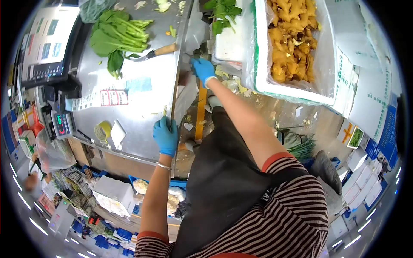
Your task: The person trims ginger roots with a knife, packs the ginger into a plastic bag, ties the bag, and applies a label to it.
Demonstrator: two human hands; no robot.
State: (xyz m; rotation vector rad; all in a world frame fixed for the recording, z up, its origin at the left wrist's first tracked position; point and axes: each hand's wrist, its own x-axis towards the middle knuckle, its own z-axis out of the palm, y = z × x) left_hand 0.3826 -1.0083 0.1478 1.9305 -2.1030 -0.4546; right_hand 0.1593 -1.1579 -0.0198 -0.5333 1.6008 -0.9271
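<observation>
My left hand, in a blue glove, rests at the near edge of the steel table. Its fingers are apart, and a small green scrap lies by the fingertips. My right hand, also gloved in blue, reaches past the table's side, over the gap above the littered floor. Its fingers stretch toward the table side, with nothing I can make out in them. On the table lie a bunch of leafy greens and a wooden-handled knife.
A white foam box of ginger stands to the right. At the left are a monitor, scale, printed labels and yellow tape roll. Leaf scraps litter the floor. Another person is far left.
</observation>
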